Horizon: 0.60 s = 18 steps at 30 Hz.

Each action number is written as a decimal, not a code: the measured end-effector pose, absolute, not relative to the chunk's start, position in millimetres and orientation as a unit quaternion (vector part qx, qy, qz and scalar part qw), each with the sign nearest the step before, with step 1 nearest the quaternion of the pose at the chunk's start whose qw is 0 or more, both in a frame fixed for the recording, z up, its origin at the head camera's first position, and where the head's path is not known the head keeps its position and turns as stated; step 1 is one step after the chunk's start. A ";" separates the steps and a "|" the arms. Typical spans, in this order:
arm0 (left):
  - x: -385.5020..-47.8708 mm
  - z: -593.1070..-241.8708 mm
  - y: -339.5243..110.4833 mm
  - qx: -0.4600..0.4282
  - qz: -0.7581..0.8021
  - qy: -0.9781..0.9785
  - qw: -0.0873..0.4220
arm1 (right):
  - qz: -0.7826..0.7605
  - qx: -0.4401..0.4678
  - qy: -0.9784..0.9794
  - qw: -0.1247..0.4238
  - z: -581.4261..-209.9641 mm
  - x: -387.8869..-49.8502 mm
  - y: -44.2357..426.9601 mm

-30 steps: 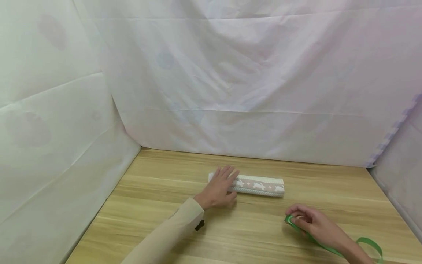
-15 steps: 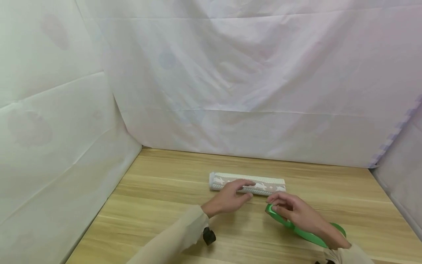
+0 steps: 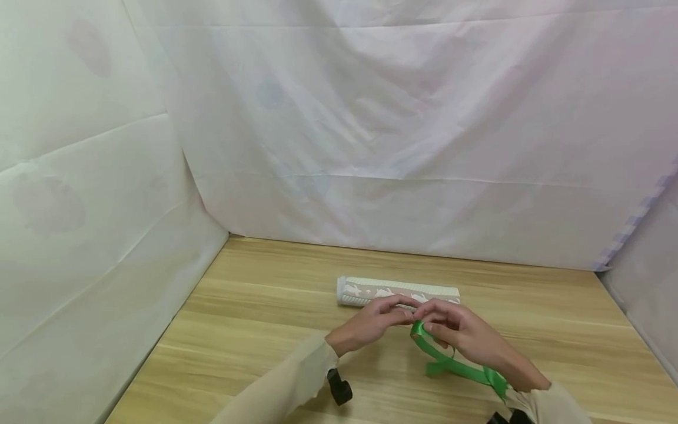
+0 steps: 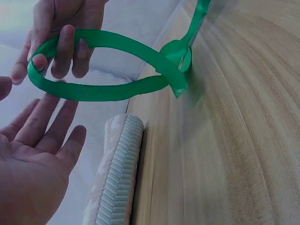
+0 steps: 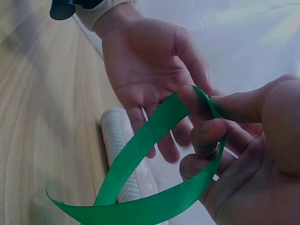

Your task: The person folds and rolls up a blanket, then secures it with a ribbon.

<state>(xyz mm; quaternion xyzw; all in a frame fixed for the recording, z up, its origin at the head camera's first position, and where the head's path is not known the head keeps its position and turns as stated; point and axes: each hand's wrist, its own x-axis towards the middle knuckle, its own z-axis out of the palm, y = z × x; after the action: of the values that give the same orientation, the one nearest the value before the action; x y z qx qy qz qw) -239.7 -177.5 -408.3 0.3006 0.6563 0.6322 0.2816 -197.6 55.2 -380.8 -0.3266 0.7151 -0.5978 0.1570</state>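
Observation:
A green ribbon [image 3: 450, 364] hangs in a loop from my right hand [image 3: 471, 335], whose thumb and fingers pinch it. In the right wrist view the ribbon [image 5: 140, 206] passes between thumb and fingertips. My left hand [image 3: 371, 323] is held beside the right one, fingers extended, palm towards the ribbon; in the left wrist view this hand [image 4: 37, 159] holds nothing. Just behind both hands lies a rolled cloth [image 3: 365, 290], white and pinkish-beige with white rabbits, its front edge partly covered by the fingers.
The wooden table [image 3: 254, 306] is bounded by a pale draped sheet [image 3: 371, 118] at the back and white panels at the left and right. A black device sits at each wrist below the beige sleeves [image 3: 286, 377].
My left hand has come off the rolled cloth and moved right, towards the front. The right hand has brought the ribbon leftwards until both hands' fingertips are close together.

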 end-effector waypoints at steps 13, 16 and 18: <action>-241.6 -407.1 -196.0 0.284 0.664 0.630 0.285 | -0.603 -0.317 0.719 0.138 -372.8 -198.3 75.9; -243.2 -407.8 -201.6 0.284 0.665 0.634 0.276 | -0.601 -0.312 0.723 0.134 -373.6 -198.3 82.3; -244.1 -407.5 -205.6 0.281 0.665 0.637 0.270 | -0.602 -0.308 0.725 0.133 -374.2 -198.0 86.5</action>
<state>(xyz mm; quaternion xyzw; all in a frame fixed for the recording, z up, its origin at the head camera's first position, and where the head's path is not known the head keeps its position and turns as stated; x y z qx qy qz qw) -244.1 -205.6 -407.5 0.2812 0.6371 0.6649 0.2700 -198.0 86.5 -374.2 -0.3083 0.7248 -0.6017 0.1325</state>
